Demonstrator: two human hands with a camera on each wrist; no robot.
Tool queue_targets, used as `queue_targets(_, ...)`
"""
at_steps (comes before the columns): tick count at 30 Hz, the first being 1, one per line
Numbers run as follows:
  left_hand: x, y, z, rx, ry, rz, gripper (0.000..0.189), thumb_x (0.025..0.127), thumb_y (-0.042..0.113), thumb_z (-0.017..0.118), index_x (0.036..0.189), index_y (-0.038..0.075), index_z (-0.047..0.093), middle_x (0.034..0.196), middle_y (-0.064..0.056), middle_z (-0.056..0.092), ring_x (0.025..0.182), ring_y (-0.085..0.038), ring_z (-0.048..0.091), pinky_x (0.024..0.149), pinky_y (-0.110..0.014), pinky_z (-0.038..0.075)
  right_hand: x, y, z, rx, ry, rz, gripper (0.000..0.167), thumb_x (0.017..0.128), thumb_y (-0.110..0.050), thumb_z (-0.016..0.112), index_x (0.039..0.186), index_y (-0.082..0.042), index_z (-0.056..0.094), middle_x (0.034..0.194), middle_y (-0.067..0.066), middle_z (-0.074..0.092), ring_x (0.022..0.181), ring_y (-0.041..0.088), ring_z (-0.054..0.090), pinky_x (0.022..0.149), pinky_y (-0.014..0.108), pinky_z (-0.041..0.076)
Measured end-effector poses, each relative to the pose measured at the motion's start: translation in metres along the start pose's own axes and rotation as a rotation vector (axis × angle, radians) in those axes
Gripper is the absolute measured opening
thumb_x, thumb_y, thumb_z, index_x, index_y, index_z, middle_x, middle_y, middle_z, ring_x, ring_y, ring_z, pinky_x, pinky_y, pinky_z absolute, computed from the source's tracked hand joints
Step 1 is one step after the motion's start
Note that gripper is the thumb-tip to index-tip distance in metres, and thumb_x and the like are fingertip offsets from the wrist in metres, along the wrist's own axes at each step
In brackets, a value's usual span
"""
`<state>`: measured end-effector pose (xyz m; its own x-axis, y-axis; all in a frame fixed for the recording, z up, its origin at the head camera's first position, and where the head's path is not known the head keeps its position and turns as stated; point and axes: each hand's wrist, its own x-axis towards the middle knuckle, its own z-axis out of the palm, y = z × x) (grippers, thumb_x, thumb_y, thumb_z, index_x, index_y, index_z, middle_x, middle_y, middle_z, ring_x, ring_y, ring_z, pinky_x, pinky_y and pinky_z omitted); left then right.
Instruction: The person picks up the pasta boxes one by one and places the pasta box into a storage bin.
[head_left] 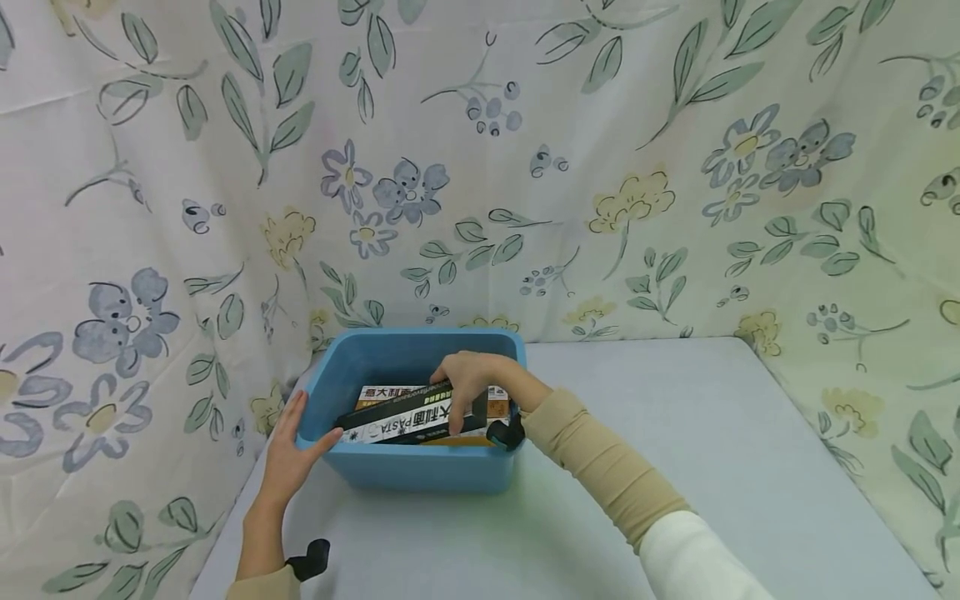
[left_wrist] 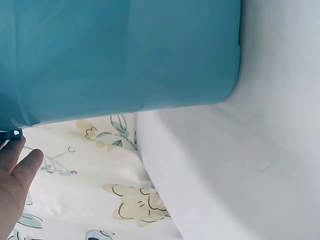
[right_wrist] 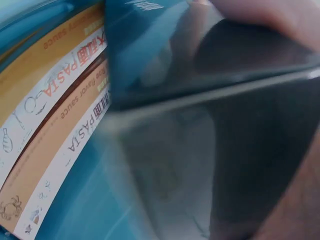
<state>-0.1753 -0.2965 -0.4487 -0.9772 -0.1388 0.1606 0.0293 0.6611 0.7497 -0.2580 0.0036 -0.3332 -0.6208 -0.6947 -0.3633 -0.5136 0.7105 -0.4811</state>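
Note:
A blue plastic bin (head_left: 427, 471) stands on the table, with several pasta boxes inside. My right hand (head_left: 472, 379) reaches into it and grips a black-and-white pasta box (head_left: 401, 422), thumb on the near side. That box lies slanted above the others, its left end near the bin's front left corner. In the right wrist view its dark end looms close and blurred, beside a yellow pasta box (right_wrist: 55, 70) and an orange pasta box (right_wrist: 57, 142). My left hand (head_left: 288, 454) touches the bin's left front corner, fingers extended and thumb spread over the front rim.
The white table (head_left: 637, 433) stretches right of the bin and in front of it. A floral curtain (head_left: 480, 167) hangs behind and along both sides. The bin stands near the table's back left edges. A dark strap piece (head_left: 506, 433) sits at my right wrist.

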Motion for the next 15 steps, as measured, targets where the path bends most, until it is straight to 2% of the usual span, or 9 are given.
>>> queue_targets(2, -0.0005, 0.0004, -0.0005, -0.003, -0.001, -0.007, 0.093, 0.085, 0.032, 0.071, 0.155, 0.005, 0.017, 0.161, -0.017, 0.010, 0.145, -0.045, 0.010, 0.106, -0.072, 0.016, 0.0007, -0.0008, 0.0019, -0.042, -0.014, 0.014, 0.082, 0.072, -0.022, 0.088, 0.142, -0.007, 0.049, 0.143, 0.007, 0.050, 0.110, 0.022, 0.061, 0.086, 0.031, 0.053)
queue_targets(5, -0.0011, 0.0010, -0.0004, -0.011, -0.005, -0.016, 0.094, 0.085, 0.033, 0.072, 0.156, 0.005, 0.016, 0.162, -0.017, 0.010, 0.145, -0.045, 0.009, 0.107, -0.072, 0.015, 0.0012, -0.0012, 0.0039, 0.003, -0.038, -0.004, 0.075, 0.075, -0.020, 0.085, 0.140, -0.005, 0.051, 0.142, 0.007, 0.052, 0.126, 0.023, 0.051, 0.095, 0.031, 0.049)
queue_targets(9, -0.0014, 0.0015, 0.0007, -0.019, -0.017, -0.016, 0.094, 0.085, 0.033, 0.072, 0.156, 0.007, 0.015, 0.162, -0.016, 0.009, 0.145, -0.044, 0.008, 0.107, -0.071, 0.014, 0.0003, -0.0017, 0.0040, 0.112, -0.033, -0.058, 0.066, 0.079, -0.017, 0.081, 0.138, -0.003, 0.053, 0.139, 0.010, 0.055, 0.125, 0.023, 0.054, 0.096, 0.030, 0.049)
queue_targets(15, -0.0020, 0.0014, -0.0001, 0.005, 0.001, -0.009, 0.093, 0.085, 0.031, 0.071, 0.156, 0.007, 0.016, 0.161, -0.017, 0.010, 0.145, -0.045, 0.009, 0.107, -0.071, 0.015, -0.0052, -0.0052, 0.0030, 0.095, 0.013, -0.083, 0.057, 0.084, -0.023, 0.076, 0.135, -0.004, 0.057, 0.135, 0.009, 0.058, 0.122, 0.022, 0.056, 0.097, 0.032, 0.048)
